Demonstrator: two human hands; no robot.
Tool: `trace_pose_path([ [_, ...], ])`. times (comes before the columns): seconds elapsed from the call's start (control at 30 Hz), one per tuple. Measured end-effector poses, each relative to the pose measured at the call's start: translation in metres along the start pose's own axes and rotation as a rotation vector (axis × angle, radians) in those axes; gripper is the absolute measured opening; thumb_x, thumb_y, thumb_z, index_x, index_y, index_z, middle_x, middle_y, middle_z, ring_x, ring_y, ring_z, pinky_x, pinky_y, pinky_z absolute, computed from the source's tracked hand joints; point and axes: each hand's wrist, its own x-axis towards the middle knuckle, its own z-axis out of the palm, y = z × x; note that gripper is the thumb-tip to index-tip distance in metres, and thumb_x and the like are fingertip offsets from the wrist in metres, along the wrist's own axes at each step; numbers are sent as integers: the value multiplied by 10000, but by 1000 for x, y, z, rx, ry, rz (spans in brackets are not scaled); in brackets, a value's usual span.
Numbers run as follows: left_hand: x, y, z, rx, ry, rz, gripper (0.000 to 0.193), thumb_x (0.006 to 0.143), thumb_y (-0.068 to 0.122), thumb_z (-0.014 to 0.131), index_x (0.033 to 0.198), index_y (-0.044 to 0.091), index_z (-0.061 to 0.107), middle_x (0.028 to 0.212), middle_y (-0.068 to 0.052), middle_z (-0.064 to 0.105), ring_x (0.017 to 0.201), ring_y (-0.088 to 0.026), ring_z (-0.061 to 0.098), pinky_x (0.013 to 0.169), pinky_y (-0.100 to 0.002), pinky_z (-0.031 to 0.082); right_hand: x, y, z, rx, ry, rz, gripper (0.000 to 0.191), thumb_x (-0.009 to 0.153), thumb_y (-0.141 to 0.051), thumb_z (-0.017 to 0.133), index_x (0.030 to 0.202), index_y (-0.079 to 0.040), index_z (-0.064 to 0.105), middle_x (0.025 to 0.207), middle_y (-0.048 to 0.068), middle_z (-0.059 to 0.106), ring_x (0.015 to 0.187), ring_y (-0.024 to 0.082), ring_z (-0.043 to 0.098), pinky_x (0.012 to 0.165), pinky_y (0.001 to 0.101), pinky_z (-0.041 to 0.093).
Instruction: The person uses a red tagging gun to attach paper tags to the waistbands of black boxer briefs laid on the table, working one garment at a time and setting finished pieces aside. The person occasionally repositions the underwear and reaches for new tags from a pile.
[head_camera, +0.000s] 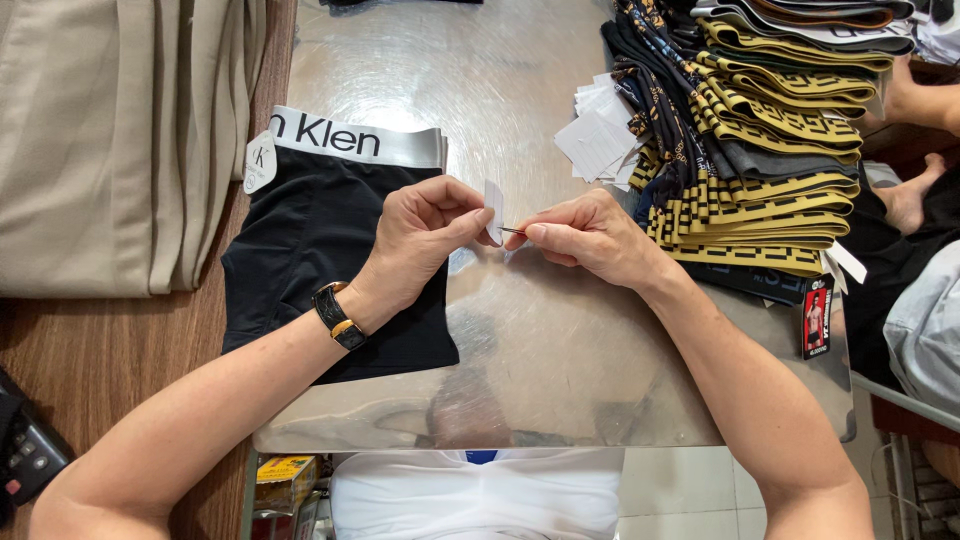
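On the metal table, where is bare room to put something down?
Bare metal table lies in front of the hands, between the black boxers and the right edge. More lies at the far side, between the boxers' waistband and the white tags. The right side is crowded with the stack of yellow-banded underwear. The left hand and right hand work over the middle.

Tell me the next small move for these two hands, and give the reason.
Probably push the thin pin on through the small white tag. The left hand pinches the tag upright, the right hand holds the pin with its tip at the tag's edge, and both hover above the metal table, beside the black boxer briefs, which already carry a round tag.
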Motion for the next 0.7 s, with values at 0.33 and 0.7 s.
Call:
trace_pose_path([
  [0.33, 0, -2, -1, -8, -23, -20, 69, 987, 31, 678, 1030, -21, 691, 922, -108, 748, 825, -142, 751, 772, -277, 657, 0, 1, 0, -35, -4, -3, 263, 976, -211, 641, 1013, -23, 821, 559, -32, 563, 508, 45, 453, 464, 232, 355],
  [0.7, -1, -2, -2, -34, 27, 0, 75, 990, 51, 681, 1033, -9, 698, 919, -106, 753, 838, -141, 754, 771, -281, 656, -1, 4, -1, -12, 24, -66, 268, 972, -214, 637, 1020, -16, 812, 580, -42, 566, 516, 44, 446, 475, 231, 360],
])
